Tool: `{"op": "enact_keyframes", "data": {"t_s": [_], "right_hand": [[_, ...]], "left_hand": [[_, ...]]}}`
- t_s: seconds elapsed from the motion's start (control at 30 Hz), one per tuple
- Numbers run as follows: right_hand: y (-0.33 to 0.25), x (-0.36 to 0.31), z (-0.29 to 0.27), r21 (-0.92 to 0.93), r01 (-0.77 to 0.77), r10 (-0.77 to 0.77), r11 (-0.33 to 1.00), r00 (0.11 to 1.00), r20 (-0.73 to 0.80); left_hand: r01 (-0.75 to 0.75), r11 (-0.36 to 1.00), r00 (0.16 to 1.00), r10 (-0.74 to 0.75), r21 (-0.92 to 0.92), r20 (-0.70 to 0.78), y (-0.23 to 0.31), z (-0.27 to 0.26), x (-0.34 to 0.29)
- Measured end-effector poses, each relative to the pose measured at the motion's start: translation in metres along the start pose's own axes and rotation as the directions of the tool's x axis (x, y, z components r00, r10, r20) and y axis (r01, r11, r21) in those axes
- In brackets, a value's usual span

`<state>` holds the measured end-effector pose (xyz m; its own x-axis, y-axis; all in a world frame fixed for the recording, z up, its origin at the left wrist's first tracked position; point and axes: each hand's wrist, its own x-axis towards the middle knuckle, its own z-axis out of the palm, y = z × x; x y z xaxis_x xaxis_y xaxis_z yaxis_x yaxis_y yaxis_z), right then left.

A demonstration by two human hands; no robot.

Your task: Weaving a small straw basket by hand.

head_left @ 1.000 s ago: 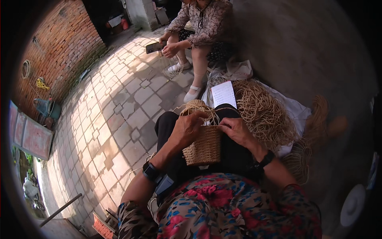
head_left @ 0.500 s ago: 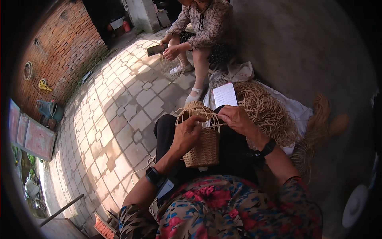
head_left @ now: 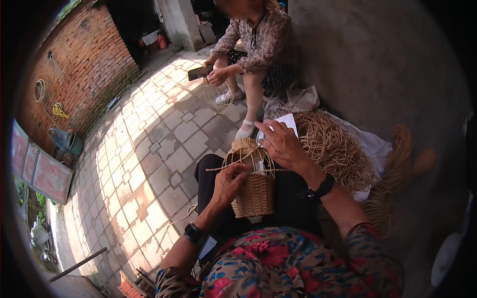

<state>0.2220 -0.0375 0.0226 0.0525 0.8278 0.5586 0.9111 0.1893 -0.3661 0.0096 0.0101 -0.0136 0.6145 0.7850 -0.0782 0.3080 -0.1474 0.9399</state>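
Note:
A small straw-coloured woven basket rests upright on my lap, with thin open stakes rising from its body to a woven piece at the far end. Across the stakes lies a twisted straw cord, its ends sticking out on both sides. My left hand is closed at the basket's upper left edge, gripping it where the cord crosses; the fingertips are partly hidden. Above the basket's right side, my right hand is raised with its fingers apart and nothing visible in them.
Right of my knees, a heap of loose straw cord lies on white sacking, with a white written sheet beside it. Ahead sits another person, holding a phone and a wire-like frame. Paving stretches left.
My right hand has let go of the strand at the rim and lifted, its fingers spreading. The cord now lies straight across the basket. My left hand stays at the rim.

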Motion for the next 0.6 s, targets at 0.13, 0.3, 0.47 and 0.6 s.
{"op": "enact_keyframes", "data": {"t_s": [0.13, 0.3, 0.47, 0.6], "right_hand": [[-0.014, -0.015, -0.004, 0.054, 0.138, -0.147, 0.989, 0.959, 0.242], [0.007, -0.014, 0.0, 0.239, 0.037, -0.034, 0.97, 0.999, -0.018], [0.03, -0.023, 0.022, -0.082, 0.14, -0.131, 0.987, 0.986, 0.102], [0.071, -0.037, -0.022, -0.225, -0.225, 0.25, 0.948, 0.964, 0.086]], "left_hand": [[-0.001, 1.0, 1.0, 0.001, -0.017, -0.001, 0.006, -0.001, 0.002], [0.008, 0.997, 1.0, -0.008, -0.08, 0.005, 0.006, 0.0, -0.003], [0.062, 0.99, 0.998, -0.065, -0.126, -0.017, 0.016, 0.002, -0.004], [0.054, 0.947, 0.999, -0.054, -0.317, 0.011, -0.004, -0.008, -0.011]]}}
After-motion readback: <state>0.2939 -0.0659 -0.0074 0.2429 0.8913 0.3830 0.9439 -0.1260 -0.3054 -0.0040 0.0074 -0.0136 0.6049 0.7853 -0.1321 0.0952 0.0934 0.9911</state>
